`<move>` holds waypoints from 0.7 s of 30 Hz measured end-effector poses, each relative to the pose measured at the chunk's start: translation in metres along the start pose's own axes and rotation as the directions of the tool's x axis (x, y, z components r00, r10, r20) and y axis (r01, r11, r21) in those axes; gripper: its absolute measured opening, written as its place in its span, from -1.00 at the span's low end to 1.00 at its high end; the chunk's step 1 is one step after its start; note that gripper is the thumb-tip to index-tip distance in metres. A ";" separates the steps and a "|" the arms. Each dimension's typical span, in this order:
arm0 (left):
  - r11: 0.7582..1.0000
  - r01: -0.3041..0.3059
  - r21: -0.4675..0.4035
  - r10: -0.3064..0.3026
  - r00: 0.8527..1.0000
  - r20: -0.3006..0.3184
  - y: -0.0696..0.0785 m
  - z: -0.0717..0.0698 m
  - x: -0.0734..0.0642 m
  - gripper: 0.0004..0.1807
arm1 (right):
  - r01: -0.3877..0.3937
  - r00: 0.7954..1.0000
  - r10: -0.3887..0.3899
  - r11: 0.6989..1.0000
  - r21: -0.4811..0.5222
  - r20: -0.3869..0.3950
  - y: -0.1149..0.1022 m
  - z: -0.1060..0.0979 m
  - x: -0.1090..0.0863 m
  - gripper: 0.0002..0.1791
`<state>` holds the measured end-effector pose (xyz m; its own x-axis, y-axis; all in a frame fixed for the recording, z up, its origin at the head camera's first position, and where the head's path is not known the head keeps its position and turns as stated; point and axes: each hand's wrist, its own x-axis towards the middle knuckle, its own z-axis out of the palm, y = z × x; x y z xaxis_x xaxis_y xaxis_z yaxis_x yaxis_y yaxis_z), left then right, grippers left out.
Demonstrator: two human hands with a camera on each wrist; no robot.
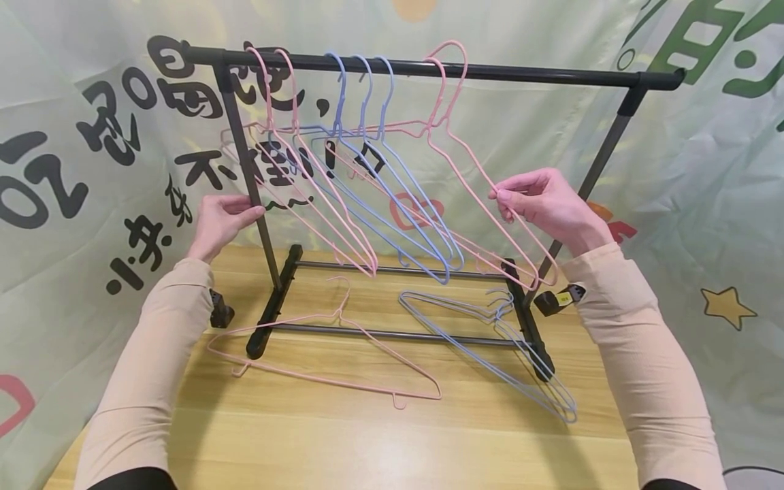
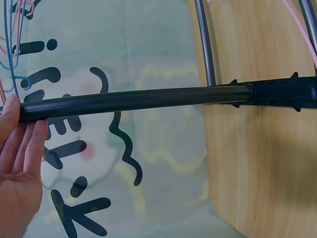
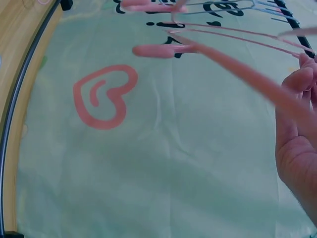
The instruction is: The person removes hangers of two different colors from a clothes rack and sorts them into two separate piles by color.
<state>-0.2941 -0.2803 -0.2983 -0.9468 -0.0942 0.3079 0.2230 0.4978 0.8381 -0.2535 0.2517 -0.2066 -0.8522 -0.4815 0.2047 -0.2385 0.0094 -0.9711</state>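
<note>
My left hand (image 1: 223, 218) grips the black left post (image 2: 124, 100) of a clothes rack, thumb on one side and fingers on the other. With my right hand (image 1: 548, 207) I pinch the sloping arm of a pink wire hanger (image 1: 473, 161) at the rack's right. Its hook arches above the black rail (image 1: 539, 73). A second pink hanger (image 1: 438, 95) hangs right beside it. Farther left on the rail are blue hangers (image 1: 339, 88) and two more pink hangers (image 1: 296, 88). Close to the right wrist camera, pink wire crosses in front of the right hand (image 3: 297, 134).
On the wooden table (image 1: 392, 449) lies a loose pink hanger (image 1: 343, 379) at the front left. Blue hangers (image 1: 478, 357) lie at the right, across the rack's base bar (image 1: 380, 333). Behind the rack hangs a printed cloth (image 1: 686, 204).
</note>
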 end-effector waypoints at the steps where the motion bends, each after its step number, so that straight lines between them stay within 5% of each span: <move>1: 1.000 0.000 0.003 0.000 1.000 -0.002 0.000 0.000 0.000 -0.44 | 0.005 1.000 -0.005 1.000 -0.005 -0.004 -0.001 -0.001 -0.002 -0.83; 8: 1.000 0.000 0.007 0.000 1.000 -0.005 0.001 -0.001 0.000 -0.43 | 0.040 0.998 -0.042 0.999 -0.037 -0.054 -0.003 -0.015 -0.020 -0.81; 21: 1.000 0.015 0.007 -0.015 1.000 -0.003 0.000 0.000 0.001 -0.43 | 0.002 0.978 -0.064 0.955 -0.298 -0.200 0.008 -0.026 -0.054 -0.89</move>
<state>-0.2947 -0.2802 -0.2980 -0.9493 -0.1042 0.2966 0.2071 0.5026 0.8394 -0.2216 0.3000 -0.2225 -0.9111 -0.2957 0.2871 -0.3679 0.2692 -0.8901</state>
